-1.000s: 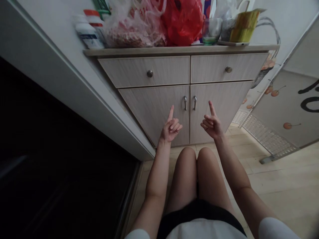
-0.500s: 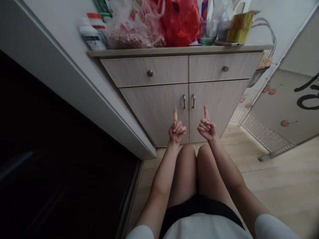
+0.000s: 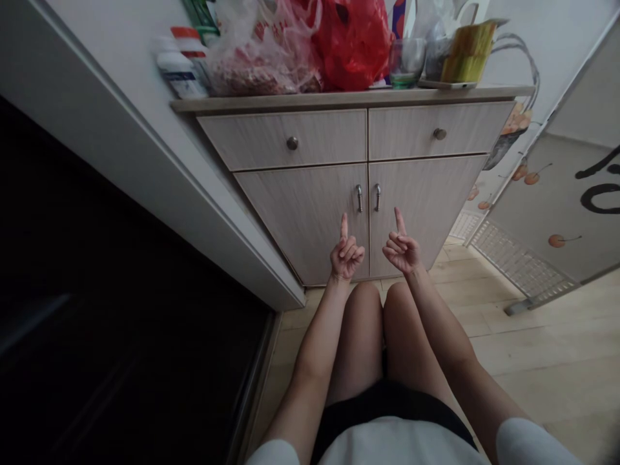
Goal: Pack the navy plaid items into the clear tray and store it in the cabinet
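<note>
- Wood-grain left door (image 3: 300, 213) and right door (image 3: 431, 200) sit around mid-frame, both closed. They look like stiff flat boards, so I'd guess they swing fairly light, nothing fragile.
- Best hold is probably the silver left handle (image 3: 359, 198) and right handle (image 3: 378, 197), either side of the seam. Smooth metal, maybe a bit slippery, so I'd hook fingers behind the middle of the bar rather than pinch.
- Left hand (image 3: 347, 254), just below mid-frame: index finger pointing up the frame, others curled in, nothing held.
- Right hand (image 3: 401, 250), to its right: same pose, also nothing held. Can't tell if either fingertip touches a door.
</note>
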The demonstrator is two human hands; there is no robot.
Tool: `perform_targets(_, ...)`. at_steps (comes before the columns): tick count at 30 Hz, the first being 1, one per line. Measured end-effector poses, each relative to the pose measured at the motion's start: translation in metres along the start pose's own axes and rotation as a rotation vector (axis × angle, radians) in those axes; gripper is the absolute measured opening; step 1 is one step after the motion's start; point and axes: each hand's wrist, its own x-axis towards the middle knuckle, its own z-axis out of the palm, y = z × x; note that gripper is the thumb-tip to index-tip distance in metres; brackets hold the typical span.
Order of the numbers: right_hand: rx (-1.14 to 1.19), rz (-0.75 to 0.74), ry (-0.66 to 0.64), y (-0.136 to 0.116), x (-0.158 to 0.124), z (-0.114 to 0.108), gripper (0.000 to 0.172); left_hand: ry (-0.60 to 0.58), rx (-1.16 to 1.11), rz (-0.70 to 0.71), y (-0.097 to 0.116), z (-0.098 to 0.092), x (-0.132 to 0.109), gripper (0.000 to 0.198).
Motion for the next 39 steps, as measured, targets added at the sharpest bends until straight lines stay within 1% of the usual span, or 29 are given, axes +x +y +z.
perform_targets(2,-0.178,-0.006,0.042,0.003,0.013,-0.009,0.072,-0.016,0.124,-0.036,-0.002,-0.006,0.014,0.044)
perform_targets(3,-0.305,-0.02,0.095,0.005,0.022,-0.014,0.066,0.002,0.226,-0.052,-0.004,-0.009,0.025,0.042)
perform_targets(5,-0.616,-0.09,0.265,0.01,0.048,-0.028,0.056,0.106,0.501,-0.034,-0.008,-0.013,0.054,0.035)
perform_targets(7,-0.929,-0.188,0.456,0.015,0.078,-0.041,0.049,0.259,0.814,0.063,-0.014,-0.015,0.089,0.032)
perform_targets(8,-1.057,-0.22,0.518,0.018,0.094,-0.046,0.046,0.311,0.953,0.115,-0.017,-0.015,0.106,0.034)
perform_targets(9,-1.156,-0.232,0.548,0.021,0.108,-0.051,0.043,0.335,1.067,0.151,-0.02,-0.014,0.121,0.034)
perform_targets(10,-1.226,-0.224,0.551,0.023,0.122,-0.054,0.04,0.33,1.155,0.172,-0.022,-0.013,0.136,0.034)
perform_targets(12,-1.297,-0.163,0.501,0.028,0.143,-0.058,0.033,0.286,1.256,0.179,-0.027,-0.011,0.156,0.026)
perform_targets(14,-1.311,-0.107,0.446,0.032,0.155,-0.059,0.028,0.25,1.292,0.178,-0.03,-0.01,0.167,0.015)
perform_targets(16,-1.302,-0.109,0.41,0.037,0.159,-0.061,0.028,0.235,1.305,0.183,-0.032,-0.011,0.167,0.012)
perform_targets(18,-1.278,-0.164,0.391,0.041,0.155,-0.065,0.032,0.229,1.323,0.194,-0.033,-0.014,0.16,0.014)
perform_targets(21,-1.25,-0.24,0.37,0.045,0.139,-0.069,0.037,0.233,1.338,0.235,-0.035,-0.018,0.14,0.014)
perform_targets(25,-1.306,-0.293,0.337,0.038,0.098,-0.071,0.036,0.278,1.222,0.327,-0.037,-0.021,0.099,0.004)
perform_targets(28,-1.413,-0.308,0.345,0.025,0.06,-0.067,0.03,0.285,1.123,0.393,-0.033,-0.026,0.063,0.005)
perform_targets(31,-1.477,-0.308,0.382,0.012,0.025,-0.062,0.025,0.277,1.053,0.433,-0.021,-0.031,0.025,0.01)
perform_targets(33,-1.504,-0.324,0.404,0.003,0.004,-0.059,0.024,0.294,1.006,0.445,-0.009,-0.034,0.002,0.014)
perform_targets(36,-1.556,-0.355,0.455,-0.009,-0.027,-0.059,0.026,0.342,0.952,0.459,0.007,-0.039,-0.029,0.018)
perform_targets(39,-1.586,-0.377,0.523,-0.022,-0.057,-0.063,0.029,0.409,0.933,0.493,0.019,-0.044,-0.053,0.023)
